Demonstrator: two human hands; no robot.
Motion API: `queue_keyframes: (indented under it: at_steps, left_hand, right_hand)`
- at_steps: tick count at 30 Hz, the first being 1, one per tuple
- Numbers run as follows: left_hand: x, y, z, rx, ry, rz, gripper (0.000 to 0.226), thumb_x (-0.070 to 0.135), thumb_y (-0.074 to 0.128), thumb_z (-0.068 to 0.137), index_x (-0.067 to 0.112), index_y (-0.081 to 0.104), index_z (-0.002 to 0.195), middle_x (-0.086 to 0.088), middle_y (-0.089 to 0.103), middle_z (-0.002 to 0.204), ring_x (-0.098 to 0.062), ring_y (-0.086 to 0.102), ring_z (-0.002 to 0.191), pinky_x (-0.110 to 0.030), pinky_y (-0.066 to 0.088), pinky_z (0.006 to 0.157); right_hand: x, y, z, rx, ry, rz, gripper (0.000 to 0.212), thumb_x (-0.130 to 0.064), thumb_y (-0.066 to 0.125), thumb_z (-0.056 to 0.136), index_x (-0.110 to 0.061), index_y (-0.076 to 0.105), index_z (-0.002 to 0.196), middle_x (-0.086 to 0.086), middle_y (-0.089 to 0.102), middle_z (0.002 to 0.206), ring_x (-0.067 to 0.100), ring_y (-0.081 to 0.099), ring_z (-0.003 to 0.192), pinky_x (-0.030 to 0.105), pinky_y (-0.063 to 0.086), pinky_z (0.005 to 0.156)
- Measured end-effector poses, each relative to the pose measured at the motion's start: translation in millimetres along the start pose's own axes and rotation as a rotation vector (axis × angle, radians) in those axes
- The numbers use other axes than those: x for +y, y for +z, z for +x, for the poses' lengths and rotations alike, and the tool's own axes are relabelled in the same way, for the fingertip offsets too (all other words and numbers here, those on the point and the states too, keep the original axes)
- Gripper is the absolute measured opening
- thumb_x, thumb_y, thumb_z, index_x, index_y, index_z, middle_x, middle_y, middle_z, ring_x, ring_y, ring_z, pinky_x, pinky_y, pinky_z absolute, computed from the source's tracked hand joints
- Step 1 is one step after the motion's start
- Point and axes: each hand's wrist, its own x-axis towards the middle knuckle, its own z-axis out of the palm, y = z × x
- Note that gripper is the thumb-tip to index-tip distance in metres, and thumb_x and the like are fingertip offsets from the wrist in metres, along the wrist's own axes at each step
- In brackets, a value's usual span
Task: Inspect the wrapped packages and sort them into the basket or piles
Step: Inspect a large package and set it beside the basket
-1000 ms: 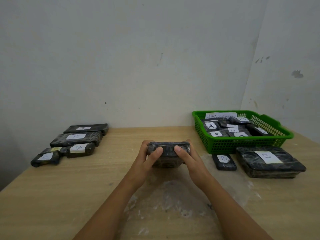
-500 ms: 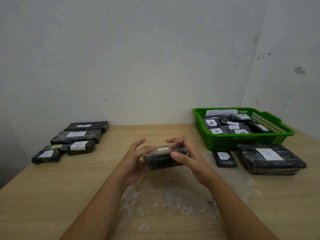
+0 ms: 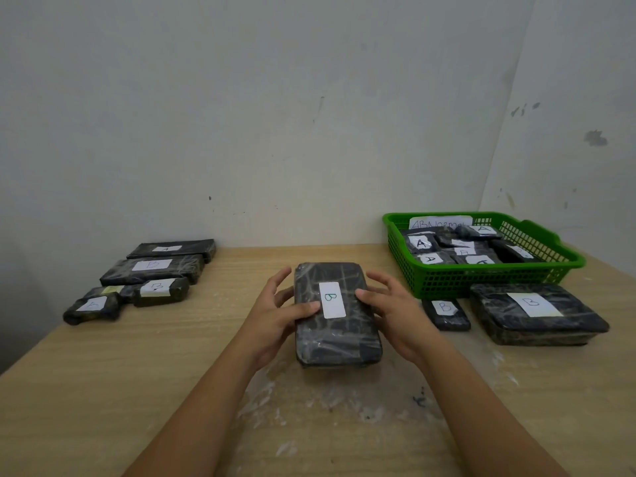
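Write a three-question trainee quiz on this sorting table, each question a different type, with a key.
1. True or false: the package between the hands is labelled A.
2. The green basket stands: a) left, b) right, c) centre?
3. Fill in: two packages lying in front of the basket carry the letter ___.

Key: 1 false, its label reads B; left hand and right hand hold its sides. 2 b. 3 B, large and small.
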Motion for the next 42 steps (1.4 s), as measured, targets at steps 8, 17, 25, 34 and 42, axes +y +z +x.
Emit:
queue_keyframes:
  at_steps: [8,17,25,34,42]
  left_hand:
    - [3,5,-1,0.021,0.126,0.158,0.038,0.015,0.062,0.1,0.02,0.059,0.138,0.001,0.077,0.114,-0.018,0.072,0.105,-0.035,0.057,0.08]
    - [-1,8,-8,-0.05,0.387,0.46,0.04,0.022,0.051,0.105,0.044,0.047,0.138,0.012,0.061,0.135,0.001,0.059,0.124,-0.022,0.056,0.091]
    - [9,29,-26,0.008,0.356,0.245,0.046,0.059,0.06,0.095,0.028,0.053,0.129,0.01,0.07,0.114,-0.003,0.069,0.104,-0.019,0.056,0.076]
    - [-3,31,-21,0.0,0.41,0.07,0.021,0.041,0.067,0.074,0.028,0.059,0.089,0.003,0.061,0.092,-0.014,0.06,0.087,-0.028,0.047,0.07]
    - [-10,30,-23,-0.04,0.439,0.152,0.02,0.039,0.065,0.077,0.028,0.056,0.091,0.001,0.055,0.091,-0.016,0.054,0.087,-0.035,0.043,0.078]
  right_hand:
    - [-3,0,-1,-0.08,-0.235,-0.042,0.055,0.015,0.057,0.092,-0.019,0.057,0.136,0.007,0.067,0.129,0.026,0.067,0.113,0.036,0.058,0.085]
    - [-14,19,-21,-0.049,-0.312,-0.045,0.049,-0.043,0.065,0.087,-0.026,0.059,0.133,0.0,0.072,0.117,0.014,0.072,0.106,0.029,0.059,0.084]
    - [-14,32,-37,-0.1,-0.413,-0.083,0.04,-0.032,0.066,0.095,-0.012,0.054,0.127,0.008,0.068,0.116,0.012,0.072,0.096,0.028,0.059,0.074]
    - [-5,43,-38,-0.073,-0.412,0.026,0.021,-0.027,0.065,0.082,-0.015,0.057,0.097,-0.009,0.065,0.083,0.005,0.066,0.074,0.019,0.052,0.059]
    - [2,37,-32,-0.055,-0.445,-0.06,0.014,-0.026,0.074,0.078,-0.019,0.065,0.087,-0.007,0.068,0.082,0.013,0.066,0.079,0.025,0.053,0.065]
